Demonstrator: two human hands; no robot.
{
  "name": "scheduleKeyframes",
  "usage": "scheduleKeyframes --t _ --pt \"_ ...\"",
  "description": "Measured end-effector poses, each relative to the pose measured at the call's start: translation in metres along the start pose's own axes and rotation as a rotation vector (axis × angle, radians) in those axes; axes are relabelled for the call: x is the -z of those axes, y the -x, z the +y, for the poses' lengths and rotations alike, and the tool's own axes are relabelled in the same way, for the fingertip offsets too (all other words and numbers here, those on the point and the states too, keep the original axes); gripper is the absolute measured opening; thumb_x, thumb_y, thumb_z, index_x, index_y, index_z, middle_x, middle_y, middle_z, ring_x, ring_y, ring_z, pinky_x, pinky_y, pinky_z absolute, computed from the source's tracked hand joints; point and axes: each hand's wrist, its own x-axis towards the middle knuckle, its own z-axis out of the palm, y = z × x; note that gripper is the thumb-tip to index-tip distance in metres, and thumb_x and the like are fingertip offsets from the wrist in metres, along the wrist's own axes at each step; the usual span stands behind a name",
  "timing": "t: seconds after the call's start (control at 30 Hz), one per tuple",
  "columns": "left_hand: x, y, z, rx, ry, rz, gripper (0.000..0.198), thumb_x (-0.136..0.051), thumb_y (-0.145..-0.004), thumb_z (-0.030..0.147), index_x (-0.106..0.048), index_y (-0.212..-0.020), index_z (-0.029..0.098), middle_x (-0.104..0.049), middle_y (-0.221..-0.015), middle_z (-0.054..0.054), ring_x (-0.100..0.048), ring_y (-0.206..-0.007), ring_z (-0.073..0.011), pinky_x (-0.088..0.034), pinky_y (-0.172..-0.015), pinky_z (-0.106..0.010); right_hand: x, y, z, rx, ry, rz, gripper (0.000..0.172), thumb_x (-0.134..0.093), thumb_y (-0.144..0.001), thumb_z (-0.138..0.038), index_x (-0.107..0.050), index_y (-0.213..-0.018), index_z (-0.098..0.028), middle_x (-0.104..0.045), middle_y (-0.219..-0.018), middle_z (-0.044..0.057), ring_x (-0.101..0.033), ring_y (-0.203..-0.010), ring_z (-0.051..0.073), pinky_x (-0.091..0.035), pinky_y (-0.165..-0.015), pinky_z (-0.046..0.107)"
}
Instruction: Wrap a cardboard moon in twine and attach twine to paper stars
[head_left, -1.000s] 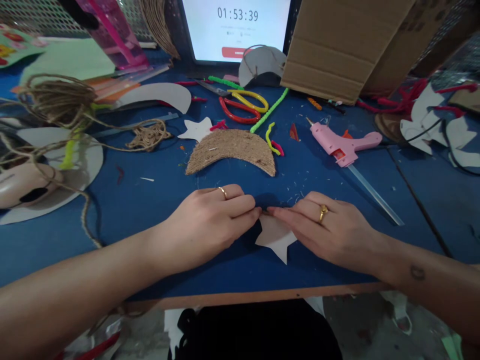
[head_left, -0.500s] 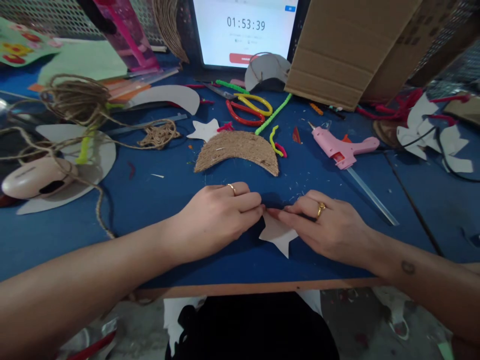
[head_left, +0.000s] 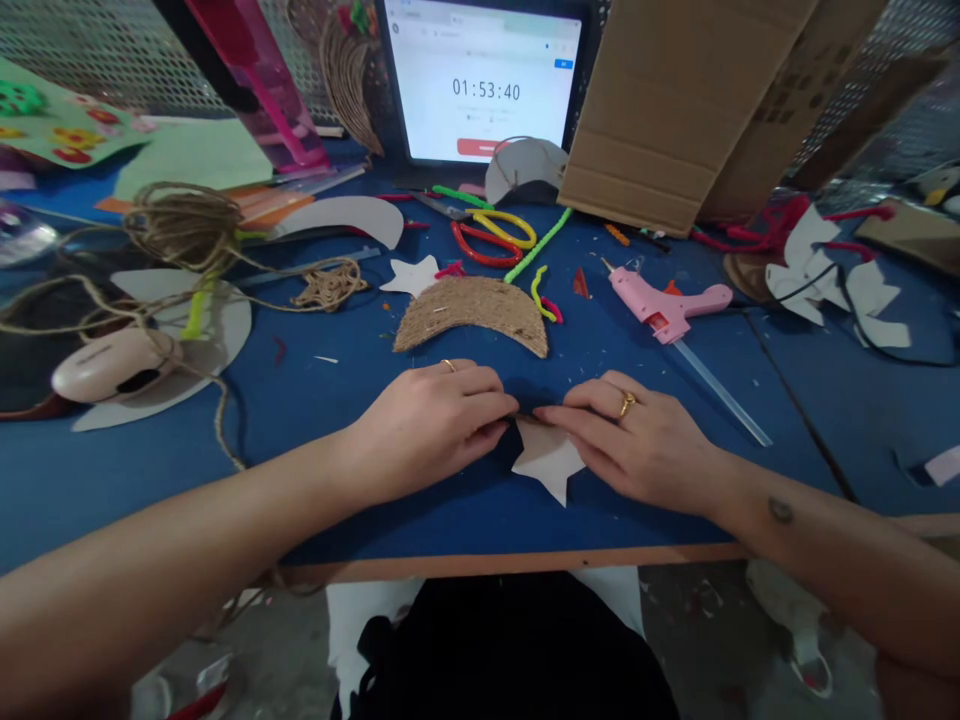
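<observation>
A white star cutout (head_left: 551,465) lies between my hands near the table's front edge, its upper points partly hidden by fingers. My left hand (head_left: 442,425) is closed in a pinch at the star's upper left. A thin brown strip (head_left: 534,419), which looks like twine, runs along the star's upper edge between the fingertips of both hands. My right hand (head_left: 634,435) grips the star's upper right side, with thumb and index finger at that edge. Just beyond my hands rests a crescent covered in twine (head_left: 472,305).
A pink glue gun (head_left: 664,300) with a glue stick lies to the right. Scissors (head_left: 495,235), another white star (head_left: 411,275) and pipe cleaners lie behind the crescent. At left are a twine ball (head_left: 184,225) and a computer mouse (head_left: 116,362). A tablet (head_left: 484,60) and cardboard (head_left: 675,110) stand behind.
The view has tilted slightly up and shifted. My fingertips have moved a little apart at the star's upper edge, and the brown strip there shows more clearly.
</observation>
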Motion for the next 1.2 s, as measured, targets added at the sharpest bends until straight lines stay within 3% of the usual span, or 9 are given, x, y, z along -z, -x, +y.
scheduleKeyframes --t 0.13,0.27,0.53,0.7,0.9,1.2 --pt "0.001 0.001 0.0 -0.025 -0.006 -0.013 0.02 -0.051 -0.092 0.019 -0.071 -0.096 0.019 -0.068 -0.09 -0.003 -0.063 -0.08 -0.014 -0.049 -0.071 -0.024 0.001 0.002 0.002 -0.056 -0.064 0.036 0.028 -0.05 -0.091 -0.015 -0.064 -0.115 -0.013 -0.063 -0.1 0.009 -0.058 -0.087 0.019 -0.052 -0.076 0.033" --pt "0.002 0.002 0.001 -0.064 -0.05 -0.059 0.023 -0.048 -0.094 0.02 -0.07 -0.1 0.02 -0.066 -0.089 -0.004 -0.062 -0.08 -0.0137 -0.05 -0.071 -0.024 0.004 0.006 0.005 0.003 -0.055 0.084 0.026 -0.055 -0.089 -0.015 -0.066 -0.112 -0.013 -0.065 -0.094 0.008 -0.057 -0.081 0.018 -0.051 -0.073 0.032" --pt "0.005 0.002 0.007 -0.178 -0.216 -0.067 0.026 -0.041 -0.098 0.02 -0.067 -0.103 0.02 -0.065 -0.085 -0.003 -0.06 -0.081 -0.0146 -0.046 -0.059 -0.023 0.005 0.004 0.002 0.034 0.003 0.011 0.021 -0.055 -0.09 -0.016 -0.069 -0.106 -0.015 -0.068 -0.092 0.006 -0.054 -0.078 0.018 -0.049 -0.064 0.03" --pt "0.005 0.0 0.01 -0.189 -0.236 -0.076 0.026 -0.041 -0.098 0.02 -0.067 -0.095 0.019 -0.063 -0.086 -0.003 -0.058 -0.08 -0.0137 -0.043 -0.057 -0.022 0.006 0.004 0.003 0.013 0.005 0.011 0.022 -0.056 -0.088 -0.015 -0.069 -0.106 -0.017 -0.068 -0.094 0.005 -0.054 -0.078 0.018 -0.05 -0.066 0.031" --pt "0.004 -0.001 0.01 -0.195 -0.258 -0.083 0.029 -0.039 -0.099 0.022 -0.068 -0.094 0.02 -0.064 -0.087 -0.002 -0.057 -0.08 -0.0139 -0.042 -0.057 -0.024 0.007 0.007 0.01 -0.058 -0.014 0.171 0.023 -0.058 -0.081 -0.01 -0.071 -0.098 -0.019 -0.065 -0.086 0.004 -0.055 -0.071 0.016 -0.05 -0.066 0.031" --pt "0.004 0.0 0.008 -0.187 -0.248 -0.102 0.028 -0.04 -0.099 0.023 -0.068 -0.098 0.021 -0.064 -0.089 -0.002 -0.057 -0.082 -0.0138 -0.041 -0.055 -0.024 0.005 0.007 0.01 -0.011 -0.022 0.133 0.021 -0.06 -0.079 -0.01 -0.073 -0.093 -0.018 -0.066 -0.083 0.004 -0.054 -0.071 0.016 -0.049 -0.063 0.03"
